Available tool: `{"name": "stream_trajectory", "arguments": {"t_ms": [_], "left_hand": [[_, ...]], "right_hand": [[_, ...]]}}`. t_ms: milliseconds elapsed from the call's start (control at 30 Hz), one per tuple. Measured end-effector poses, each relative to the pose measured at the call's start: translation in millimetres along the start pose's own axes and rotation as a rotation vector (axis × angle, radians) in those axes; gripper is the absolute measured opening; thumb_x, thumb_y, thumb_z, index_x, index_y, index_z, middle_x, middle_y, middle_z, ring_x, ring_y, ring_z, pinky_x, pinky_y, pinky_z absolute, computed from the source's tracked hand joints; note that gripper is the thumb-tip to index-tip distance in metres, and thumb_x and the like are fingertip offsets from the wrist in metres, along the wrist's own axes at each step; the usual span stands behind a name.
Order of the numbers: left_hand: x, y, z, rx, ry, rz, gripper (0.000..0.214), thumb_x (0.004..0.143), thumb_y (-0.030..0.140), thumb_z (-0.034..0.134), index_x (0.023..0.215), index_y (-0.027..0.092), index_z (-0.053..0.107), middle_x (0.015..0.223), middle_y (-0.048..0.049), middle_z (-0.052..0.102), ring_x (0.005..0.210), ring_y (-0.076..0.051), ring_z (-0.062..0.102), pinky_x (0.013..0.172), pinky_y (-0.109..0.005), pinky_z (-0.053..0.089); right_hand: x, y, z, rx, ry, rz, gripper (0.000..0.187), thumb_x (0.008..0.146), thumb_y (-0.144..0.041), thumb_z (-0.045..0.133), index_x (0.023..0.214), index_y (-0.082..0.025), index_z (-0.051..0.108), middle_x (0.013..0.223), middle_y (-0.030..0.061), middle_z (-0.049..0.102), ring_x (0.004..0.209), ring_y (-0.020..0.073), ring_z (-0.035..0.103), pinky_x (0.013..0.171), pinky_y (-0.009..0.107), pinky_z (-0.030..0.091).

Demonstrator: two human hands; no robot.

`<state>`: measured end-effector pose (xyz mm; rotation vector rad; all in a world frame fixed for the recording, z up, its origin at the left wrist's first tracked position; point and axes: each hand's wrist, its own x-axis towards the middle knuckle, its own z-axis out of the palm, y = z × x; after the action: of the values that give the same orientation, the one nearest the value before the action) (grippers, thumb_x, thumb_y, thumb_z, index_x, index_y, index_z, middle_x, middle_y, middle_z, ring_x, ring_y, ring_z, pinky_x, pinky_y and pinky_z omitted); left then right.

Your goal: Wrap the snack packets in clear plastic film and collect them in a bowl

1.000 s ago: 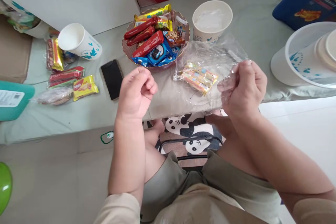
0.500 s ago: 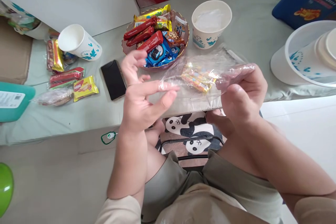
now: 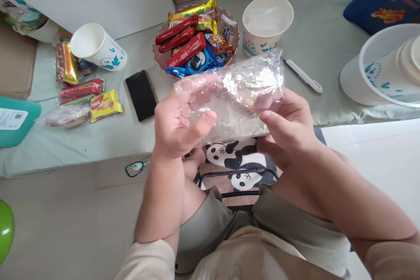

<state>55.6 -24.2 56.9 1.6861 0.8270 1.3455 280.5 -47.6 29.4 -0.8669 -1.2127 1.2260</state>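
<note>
A crinkled clear plastic bag [image 3: 229, 118] stretches between my hands above the table's front edge. My right hand [image 3: 288, 118] grips its right side, thumb in front and fingers behind the film. My left hand [image 3: 183, 118] is at the left side, its fingers spread under the film and its thumb apart from them. Small yellow-wrapped snacks inside the bag show only faintly through the glare. Just behind is a glass bowl [image 3: 160, 57] of wrapped snacks, with red packs [image 3: 187, 50] and blue packs [image 3: 200, 62].
A white box cutter [image 3: 303, 75] lies right of the bag. Behind stands a paper cup [image 3: 259, 43] with clear plastic inside. Leftward are a phone [image 3: 141, 96], a tilted paper cup [image 3: 113, 54] and a yellow snack pack [image 3: 105, 106]. A plastic tub [image 3: 352, 81] holding cups is at right.
My left fingers have gone from the bag's edge to under its film and spread. My right hand has moved left, uncovering the box cutter. The bag's film is spread wider.
</note>
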Motion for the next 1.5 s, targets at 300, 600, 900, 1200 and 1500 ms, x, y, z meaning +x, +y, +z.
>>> {"name": "stream_trajectory", "arguments": {"t_ms": [300, 600, 900, 1200, 1500], "left_hand": [[2, -2, -7.4, -0.249, 0.081, -0.331, 0.032, 0.083, 0.042, 0.081, 0.111, 0.030, 0.071, 0.111, -0.0008, 0.072, 0.098, -0.025, 0.079, 0.070, -0.032, 0.066], [5, 9, -0.8, -0.027, 0.107, -0.545, 0.034, 0.079, 0.039, 0.080, 0.107, 0.024, 0.070, 0.113, -0.0057, 0.074, 0.095, -0.025, 0.075, 0.054, -0.026, 0.053], [7, -17, -16.3, -0.353, 0.171, -0.748, 0.059, 0.066, 0.066, 0.083, 0.106, 0.027, 0.066, 0.101, -0.0044, 0.079, 0.090, -0.023, 0.075, 0.070, -0.033, 0.060], [8, -7, -4.8, -0.239, -0.036, -0.913, 0.021, 0.064, 0.027, 0.070, 0.083, 0.018, 0.069, 0.071, -0.0028, 0.073, 0.055, -0.016, 0.066, 0.045, -0.024, 0.046], [9, -13, -6.0, -0.278, -0.009, -0.963, 0.020, 0.059, 0.025, 0.066, 0.078, 0.019, 0.067, 0.059, -0.0007, 0.067, 0.041, -0.011, 0.052, 0.037, -0.023, 0.036]], "right_hand": [[6, 14, -1, -0.140, 0.160, -0.056, 0.036, 0.081, -0.055, 0.083, 0.080, -0.024, 0.064, 0.120, 0.0050, 0.060, 0.122, 0.0224, 0.058, 0.102, 0.039, 0.052], [6, 29, 4, -0.002, 0.039, 0.133, 0.057, 0.076, -0.045, 0.087, 0.122, -0.033, 0.055, 0.081, -0.0066, 0.066, 0.059, 0.0115, 0.061, 0.057, 0.028, 0.054], [3, 35, 1, -0.033, 0.142, 0.040, 0.053, 0.085, -0.033, 0.078, 0.132, -0.038, 0.054, 0.078, -0.0079, 0.067, 0.058, 0.0102, 0.062, 0.057, 0.028, 0.050], [13, 26, -16, 0.017, 0.056, 0.153, 0.039, 0.088, -0.059, 0.068, 0.119, -0.036, 0.064, 0.097, -0.0008, 0.074, 0.072, 0.0154, 0.069, 0.061, 0.032, 0.054], [4, 12, -1, -0.039, 0.007, 0.093, 0.057, 0.069, -0.044, 0.092, 0.118, -0.033, 0.065, 0.125, 0.0022, 0.068, 0.085, 0.0147, 0.067, 0.067, 0.029, 0.058]]}}
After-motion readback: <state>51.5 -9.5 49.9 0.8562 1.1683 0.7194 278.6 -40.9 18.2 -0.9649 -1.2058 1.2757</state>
